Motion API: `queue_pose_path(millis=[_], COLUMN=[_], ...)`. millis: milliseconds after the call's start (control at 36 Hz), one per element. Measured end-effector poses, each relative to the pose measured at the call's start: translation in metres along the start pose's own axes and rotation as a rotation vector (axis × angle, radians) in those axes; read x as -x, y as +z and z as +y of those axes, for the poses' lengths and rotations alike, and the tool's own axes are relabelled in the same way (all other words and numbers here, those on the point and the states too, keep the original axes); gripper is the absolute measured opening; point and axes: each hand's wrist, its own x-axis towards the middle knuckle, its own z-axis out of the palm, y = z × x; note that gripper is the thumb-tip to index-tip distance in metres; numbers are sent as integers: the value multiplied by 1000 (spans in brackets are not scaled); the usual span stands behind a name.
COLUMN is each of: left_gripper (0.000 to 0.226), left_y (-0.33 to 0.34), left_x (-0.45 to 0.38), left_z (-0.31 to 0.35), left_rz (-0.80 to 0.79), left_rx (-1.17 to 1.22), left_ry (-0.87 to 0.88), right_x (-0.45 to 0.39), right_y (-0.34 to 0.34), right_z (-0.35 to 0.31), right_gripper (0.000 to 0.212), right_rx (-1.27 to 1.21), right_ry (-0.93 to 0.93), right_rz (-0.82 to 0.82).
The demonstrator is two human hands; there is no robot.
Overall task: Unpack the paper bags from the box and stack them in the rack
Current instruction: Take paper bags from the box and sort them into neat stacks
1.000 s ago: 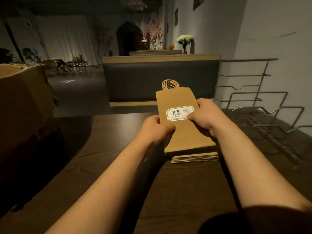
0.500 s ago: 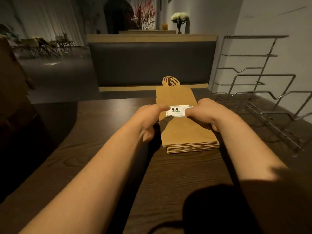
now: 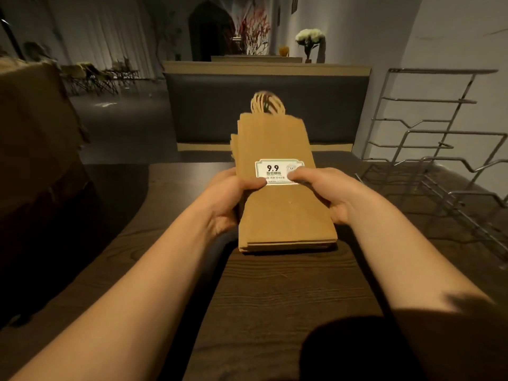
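A flat stack of brown paper bags (image 3: 280,213) with a white "9.9" sticker and twisted handles at the far end is tilted up over the dark wooden table (image 3: 275,298). My left hand (image 3: 231,199) grips the stack's left edge, thumb on top by the sticker. My right hand (image 3: 327,193) grips the right edge, thumb on the sticker. The near end of the stack sits at or just above the tabletop. The cardboard box (image 3: 35,138) stands at the left. The metal wire rack (image 3: 439,160) stands at the right, with no bags in it.
A dark upholstered bench back (image 3: 264,105) runs across behind the table. A white wall (image 3: 453,34) is behind the rack. Chairs and tables stand far off in the dim room at the left.
Both hands have closed around the sides of the stack and raised its far end off the table. The bags have shifted slightly apart at the top left.
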Motion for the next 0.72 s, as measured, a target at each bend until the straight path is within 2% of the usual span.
queue_pose_path(millis=[83,167,222,333,417,472,583,722], left_gripper=[38,47,52,45,50,58,59,70], left_y=[-6,-12,-15,-19,-22,-24,-27,-25], left_x=[5,6,7,11,7,4,3,6], left_z=[5,12,15,-1,-28,-34,-34,-29], left_rz=[13,44,58,66,-36,-36,-17,46], left_rx=[-49,-43,-67,-159,-140,-171,-172,-200], left_ry=[239,445,559,666,582,540,524,567], right_x=[7,16,22,20,9,7,4,3], right_y=[12,23,31,46,46,45,44,46], right_z=[-5,-17,-21,5,32,41,44,44], right_gripper=[31,40,41,47,58,67,97,98], right_rx=[-43,93,141,91,28,1,-37,-37], right_ry=[-252,-544,-652,-637,-514,-450,-526,-551], right_rz=[-11,93,132,186,179,112,57,132])
